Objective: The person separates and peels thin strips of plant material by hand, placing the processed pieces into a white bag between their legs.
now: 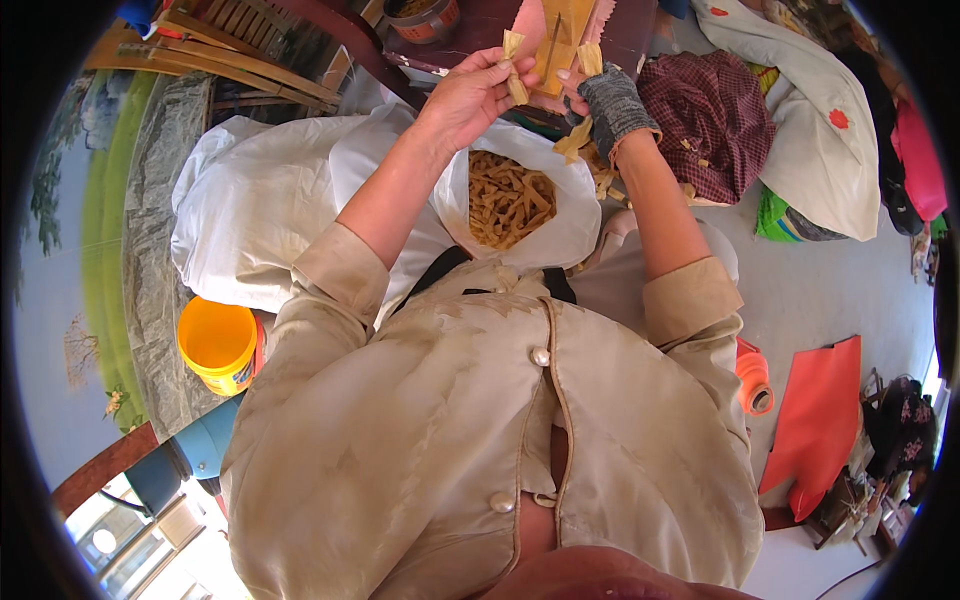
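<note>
My left hand (465, 100) pinches a pale yellow knotted strip (513, 45) between thumb and fingers at the top of the view. Close by on the right, my right hand (612, 108), in a grey fingerless glove, has its fingers closed around another pale yellow strip (590, 60). Between the hands lies a wooden board (565, 40) with a thin dark blade or spike along it, on pink cloth (528, 22). Tan strips (508, 205) fill an open white sack (572, 185) below my hands. A loose yellowish strip (572, 143) hangs beneath the gloved hand.
A dark red table (630, 25) carries the board and a tub (422, 20). White sacking (265, 205) bulges on the left above a yellow bucket (215, 335). Checked cloth (705, 120) lies right of my glove. Red sheeting (815, 410) is on the floor at the right.
</note>
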Tool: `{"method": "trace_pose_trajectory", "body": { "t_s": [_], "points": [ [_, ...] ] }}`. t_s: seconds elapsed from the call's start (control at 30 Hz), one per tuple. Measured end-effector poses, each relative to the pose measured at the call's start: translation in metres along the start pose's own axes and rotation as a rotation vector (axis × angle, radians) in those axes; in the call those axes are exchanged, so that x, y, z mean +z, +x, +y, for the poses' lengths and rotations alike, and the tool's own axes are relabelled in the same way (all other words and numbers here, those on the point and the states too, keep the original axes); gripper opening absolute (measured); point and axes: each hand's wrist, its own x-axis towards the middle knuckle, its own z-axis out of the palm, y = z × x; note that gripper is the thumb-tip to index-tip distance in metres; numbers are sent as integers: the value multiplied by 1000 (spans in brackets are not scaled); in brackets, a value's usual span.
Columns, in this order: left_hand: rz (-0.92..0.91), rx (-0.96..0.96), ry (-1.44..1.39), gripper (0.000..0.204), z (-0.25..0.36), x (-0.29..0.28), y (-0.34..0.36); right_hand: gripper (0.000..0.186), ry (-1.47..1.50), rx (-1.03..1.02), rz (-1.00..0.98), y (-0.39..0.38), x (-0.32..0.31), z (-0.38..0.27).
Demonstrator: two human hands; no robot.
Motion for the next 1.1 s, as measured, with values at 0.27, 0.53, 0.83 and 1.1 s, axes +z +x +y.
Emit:
{"method": "trace_pose_trajectory", "body": {
  "t_s": [0.27, 0.53, 0.83, 1.1],
  "points": [
    [71, 90, -82, 13, -7, 12, -16, 31, -68, -33, 17, -29, 22, 11],
    [103, 164, 72, 13, -15, 10, -16, 25, 161, 29, -49, -52, 38, 2],
    [49, 22, 225, 17, -12, 15, -18, 33, -123, -124, -110, -57, 42, 0],
    [110, 106, 225, 13, -4, 18, -9, 33, -531, -329, 8, -49, 41, -6]
  ]
}}
